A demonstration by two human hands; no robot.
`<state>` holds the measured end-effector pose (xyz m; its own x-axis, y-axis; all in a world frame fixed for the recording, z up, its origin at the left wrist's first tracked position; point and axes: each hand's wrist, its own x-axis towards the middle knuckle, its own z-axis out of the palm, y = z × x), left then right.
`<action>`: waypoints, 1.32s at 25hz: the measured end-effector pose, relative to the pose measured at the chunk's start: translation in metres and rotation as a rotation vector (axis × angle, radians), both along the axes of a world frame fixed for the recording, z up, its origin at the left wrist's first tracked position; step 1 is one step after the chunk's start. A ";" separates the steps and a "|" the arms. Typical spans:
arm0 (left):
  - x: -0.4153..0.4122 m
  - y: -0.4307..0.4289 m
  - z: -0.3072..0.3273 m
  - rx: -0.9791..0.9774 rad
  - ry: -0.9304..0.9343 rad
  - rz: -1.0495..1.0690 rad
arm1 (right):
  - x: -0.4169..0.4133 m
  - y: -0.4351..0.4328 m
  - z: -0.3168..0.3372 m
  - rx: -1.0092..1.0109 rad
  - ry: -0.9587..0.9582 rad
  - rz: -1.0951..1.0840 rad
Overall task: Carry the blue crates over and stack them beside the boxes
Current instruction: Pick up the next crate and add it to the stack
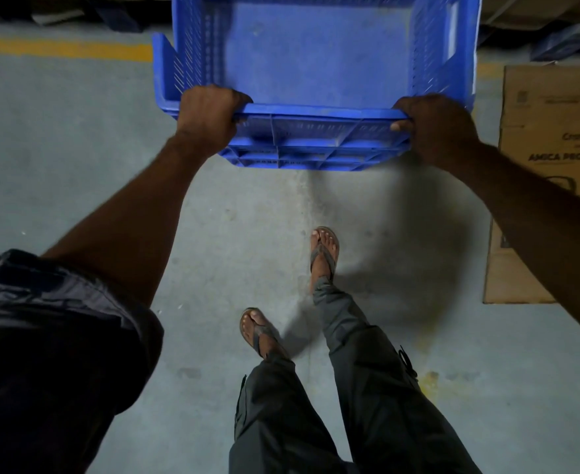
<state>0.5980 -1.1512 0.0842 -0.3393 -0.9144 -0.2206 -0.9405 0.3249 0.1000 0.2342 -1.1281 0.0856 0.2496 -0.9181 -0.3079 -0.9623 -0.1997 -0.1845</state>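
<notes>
A: Where's the crate?
B: The blue crate (316, 59) hangs at twelve o'clock, clear of the concrete floor (76, 165).
A: Anything near it?
B: A cardboard box (552, 131) at three o'clock.
A: The hands?
B: The left hand (208, 114) and right hand (435, 126) are set apart, each clamped on the crate's near rim.

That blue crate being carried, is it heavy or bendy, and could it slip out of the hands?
Probably light: the blue crate looks empty and its walls are slotted. Likely stiff, given the ribbed rim. The left hand and right hand both hook over the near rim only, so the far end may tend to dip.
</notes>
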 end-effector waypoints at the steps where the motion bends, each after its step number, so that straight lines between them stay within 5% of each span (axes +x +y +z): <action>1: -0.001 0.002 -0.001 0.001 0.001 0.002 | -0.001 0.003 -0.001 -0.015 0.003 0.001; 33: -0.012 -0.001 -0.024 0.110 -0.117 0.186 | -0.005 -0.007 -0.004 0.119 -0.027 0.072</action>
